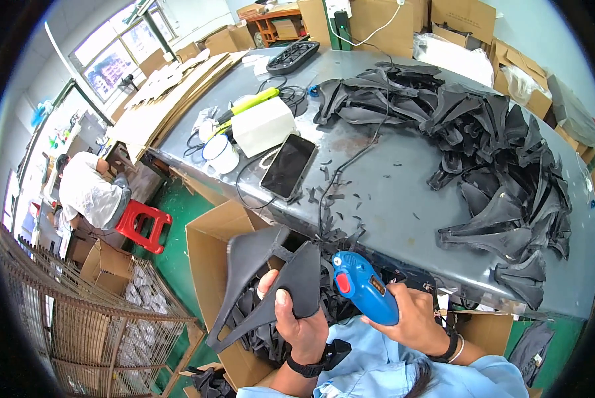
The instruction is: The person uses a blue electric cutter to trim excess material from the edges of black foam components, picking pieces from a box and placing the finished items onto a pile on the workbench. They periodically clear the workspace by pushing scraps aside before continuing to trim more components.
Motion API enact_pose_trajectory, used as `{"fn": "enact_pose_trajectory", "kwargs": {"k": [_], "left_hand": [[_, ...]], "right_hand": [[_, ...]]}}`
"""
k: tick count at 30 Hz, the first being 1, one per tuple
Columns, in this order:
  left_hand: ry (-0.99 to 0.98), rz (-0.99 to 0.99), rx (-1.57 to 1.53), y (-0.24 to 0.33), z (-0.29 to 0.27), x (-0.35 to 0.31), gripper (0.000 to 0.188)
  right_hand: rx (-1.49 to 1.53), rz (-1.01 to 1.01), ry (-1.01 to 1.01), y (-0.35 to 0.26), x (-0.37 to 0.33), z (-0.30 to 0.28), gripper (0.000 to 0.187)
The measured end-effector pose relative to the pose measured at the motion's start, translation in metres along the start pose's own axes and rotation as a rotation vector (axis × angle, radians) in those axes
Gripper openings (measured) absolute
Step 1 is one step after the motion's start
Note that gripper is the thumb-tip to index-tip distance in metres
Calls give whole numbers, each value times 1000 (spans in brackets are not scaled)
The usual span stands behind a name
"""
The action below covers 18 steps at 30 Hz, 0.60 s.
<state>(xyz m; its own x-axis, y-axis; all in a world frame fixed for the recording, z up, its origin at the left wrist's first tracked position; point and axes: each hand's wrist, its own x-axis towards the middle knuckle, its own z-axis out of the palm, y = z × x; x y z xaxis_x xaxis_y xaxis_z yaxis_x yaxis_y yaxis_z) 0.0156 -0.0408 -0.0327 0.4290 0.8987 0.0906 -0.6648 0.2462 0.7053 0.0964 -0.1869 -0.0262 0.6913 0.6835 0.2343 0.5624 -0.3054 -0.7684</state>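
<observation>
My left hand (302,331) grips a dark grey moulded piece (304,282) with two wide, tapering wings joined by a narrow bridge. The thumb lies on its face and the other fingers are partly hidden behind it. In my right hand (413,322) is a blue handheld power tool (370,292) with a red button and a small display. Its rounded head is close to the piece's right edge; whether they touch, I cannot tell. Beneath the piece, a cardboard box (208,249) holds a heap of similar dark parts.
A large pile of dark moulded parts (489,139) covers the right of the grey table (390,199). Small trimmings lie beside a black cable. A phone (288,167), white box (264,126) and tape roll (220,154) stand left. Beyond are a person (92,189), red stool (143,225) and wire cage (105,331).
</observation>
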Motion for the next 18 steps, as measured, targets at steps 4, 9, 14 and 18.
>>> {"fn": "enact_pose_trajectory", "kwargs": {"k": [4,9,14,18], "left_hand": [[-16,38,24,0,1,0,38],[-37,51,39,3,-5,3,42],[-82,-57,330,31,-2,16,42],[-98,-178,392,52,1,29,37]], "right_hand": [[17,11,8,-2,1,0,59],[37,27,15,-4,2,-3,59],[63,41,4,2,-1,-4,59],[85,50,-13,5,-6,-5,59]]}}
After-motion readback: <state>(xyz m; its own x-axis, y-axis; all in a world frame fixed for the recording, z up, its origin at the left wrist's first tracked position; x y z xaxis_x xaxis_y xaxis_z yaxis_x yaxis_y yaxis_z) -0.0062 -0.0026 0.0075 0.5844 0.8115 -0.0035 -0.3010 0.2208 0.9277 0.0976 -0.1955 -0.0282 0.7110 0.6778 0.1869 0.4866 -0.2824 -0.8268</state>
